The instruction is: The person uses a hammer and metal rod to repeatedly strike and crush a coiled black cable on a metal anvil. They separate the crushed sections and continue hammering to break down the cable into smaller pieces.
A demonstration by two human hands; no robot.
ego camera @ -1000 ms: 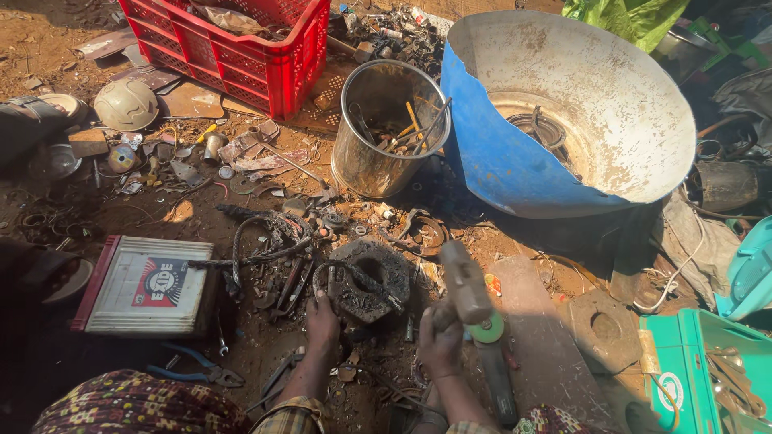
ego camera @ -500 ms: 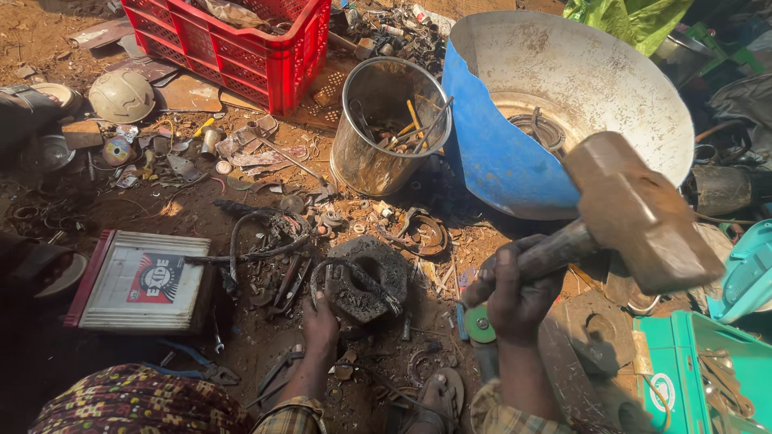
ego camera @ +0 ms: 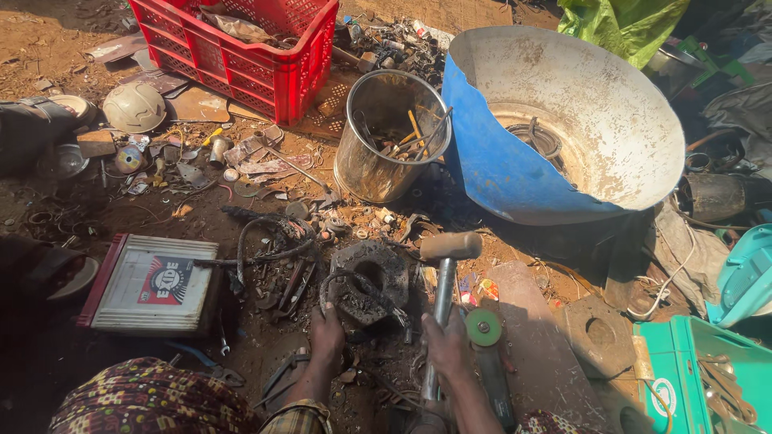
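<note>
My right hand (ego camera: 447, 347) grips the metal handle of a hammer (ego camera: 445, 265). Its rusty head rests low, just right of a grimy round metal part (ego camera: 371, 277) lying on the dirt. My left hand (ego camera: 327, 331) holds that part's near edge, next to a bent cable looped over it. An angle grinder with a green disc (ego camera: 485, 328) lies beside my right hand.
A boxy battery (ego camera: 153, 283) sits at the left. A steel bucket of scrap (ego camera: 388, 137), a red crate (ego camera: 241, 44) and a tipped blue drum (ego camera: 563, 120) stand beyond. A green crate (ego camera: 700, 362) is at the right. Loose scrap covers the ground.
The hammer was low, then raised high at the right, and has now come down beside the round metal part. My left hand stayed on the part.
</note>
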